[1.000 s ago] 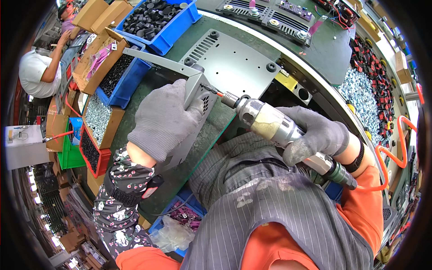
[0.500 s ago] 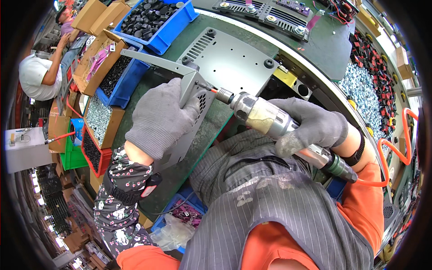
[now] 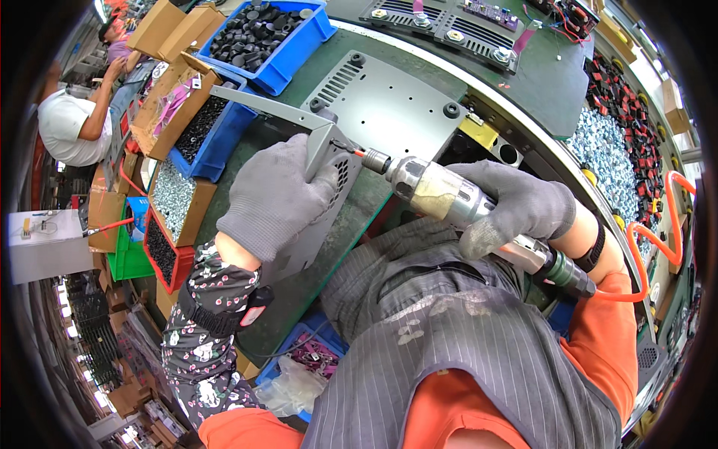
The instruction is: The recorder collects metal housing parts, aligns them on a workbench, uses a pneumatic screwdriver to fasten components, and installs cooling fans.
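Note:
A grey metal casing (image 3: 381,105) with black rubber feet and slots lies on the green bench. My gloved left hand (image 3: 278,194) grips the upright perforated side panel (image 3: 310,224) of it, thumb on the near face. In my gloved right hand (image 3: 516,209) is a pneumatic screwdriver (image 3: 437,191), its fingers wrapped round the silver body. The driver's bit (image 3: 348,147) points left and reaches the panel's upper corner; whether it touches a screw there is too small to tell. An orange air hose (image 3: 636,292) runs from the tool's rear end.
Beyond my left hand stand a blue bin of black rubber feet (image 3: 278,73), a blue bin of black screws (image 3: 247,123), a carton of silver screws (image 3: 196,202) and a red bin (image 3: 179,266). Silver fasteners (image 3: 598,146) lie at the right. Two people sit at the far left.
The whole view has shifted slightly, with the casing and bins appearing a little further right and lower. Both hands keep their grips, and the driver stays at the panel corner.

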{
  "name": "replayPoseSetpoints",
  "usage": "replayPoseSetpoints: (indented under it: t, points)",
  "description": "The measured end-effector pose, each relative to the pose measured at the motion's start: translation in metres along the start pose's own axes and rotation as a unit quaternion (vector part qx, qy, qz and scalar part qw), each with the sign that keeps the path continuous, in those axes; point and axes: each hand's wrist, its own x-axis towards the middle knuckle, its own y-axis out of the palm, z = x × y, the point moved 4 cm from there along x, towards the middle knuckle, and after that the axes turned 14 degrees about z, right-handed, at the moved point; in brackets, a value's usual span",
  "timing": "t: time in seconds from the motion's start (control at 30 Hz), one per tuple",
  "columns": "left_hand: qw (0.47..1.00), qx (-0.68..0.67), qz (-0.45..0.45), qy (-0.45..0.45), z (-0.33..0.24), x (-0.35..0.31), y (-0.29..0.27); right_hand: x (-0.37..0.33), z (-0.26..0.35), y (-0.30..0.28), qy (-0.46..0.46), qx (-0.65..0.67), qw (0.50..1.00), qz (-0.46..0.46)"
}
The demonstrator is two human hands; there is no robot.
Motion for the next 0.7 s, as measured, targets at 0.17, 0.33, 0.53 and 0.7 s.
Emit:
replayPoseSetpoints:
  t: [0.17,0.33,0.53,0.7]
  points:
    - [0.969,-0.227,0.061,0.077,0.046,-0.011,-0.015,-0.016,-0.009,-0.006,0.023,-0.048,0.999,0.006]
    - [0.793,-0.589,-0.117,-0.106,0.205,-0.053,-0.028,-0.032,-0.033,-0.004,0.062,0.009,0.998,0.004]
    - [0.810,-0.505,-0.223,-0.200,0.316,-0.085,-0.003,-0.058,-0.060,-0.012,0.118,0.077,0.982,-0.129]
    - [0.839,-0.411,-0.247,-0.256,0.357,-0.110,0.014,-0.094,-0.054,-0.024,0.160,-0.019,0.958,-0.236]
